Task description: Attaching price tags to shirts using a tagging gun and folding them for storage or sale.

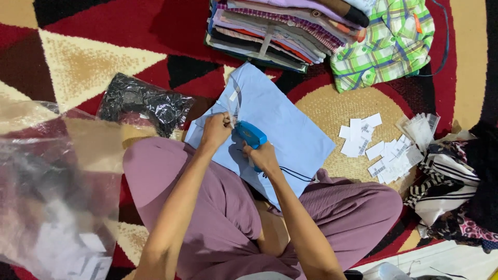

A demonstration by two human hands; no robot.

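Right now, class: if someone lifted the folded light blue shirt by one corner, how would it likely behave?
The light blue shirt is thin cloth lying flat, so it would probably droop and unfold. It looks light. Pushed across the carpet, it would likely bunch rather than slide.

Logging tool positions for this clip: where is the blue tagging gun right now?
In the head view, the blue tagging gun is at centre, gripped by the right hand over the light blue shirt, just right of the left hand.
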